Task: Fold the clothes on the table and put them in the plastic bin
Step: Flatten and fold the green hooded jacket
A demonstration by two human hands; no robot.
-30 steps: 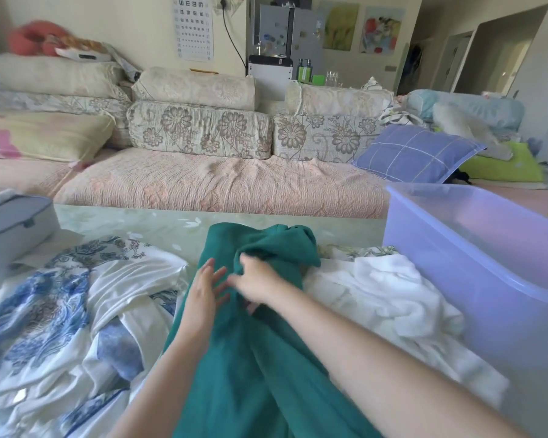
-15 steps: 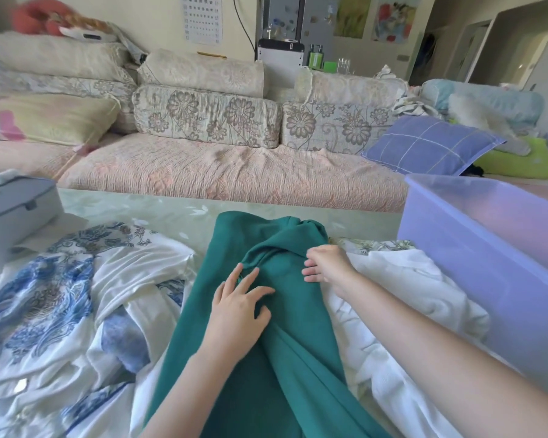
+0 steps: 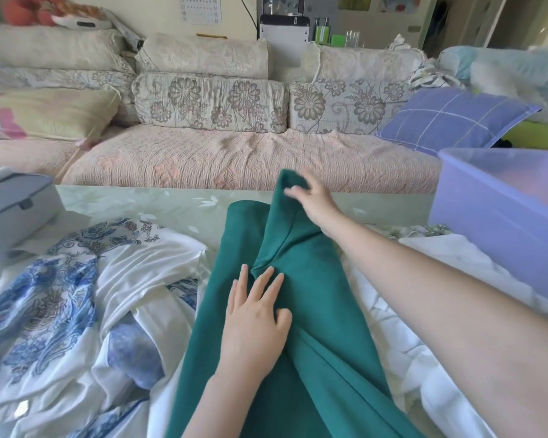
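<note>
A dark green garment (image 3: 323, 327) lies lengthwise down the middle of the table. My left hand (image 3: 253, 314) presses flat on its middle with straight fingers. My right hand (image 3: 310, 200) pinches the garment's far end and holds it lifted above the table, stretched away from me. The translucent purple plastic bin (image 3: 500, 222) stands at the right. A white and blue patterned garment (image 3: 60, 298) lies crumpled at the left. White clothes (image 3: 402, 339) lie at the right, partly under my right forearm.
A grey case (image 3: 13, 210) sits at the table's left edge. The pale green table top (image 3: 159, 203) shows beyond the clothes. Behind the table runs a sofa (image 3: 234, 159) with floral cushions and a purple pillow (image 3: 450, 121).
My right hand has taken the green garment's far end and pulled it up and away from me. My left hand slid nearer and stays flat on the cloth.
</note>
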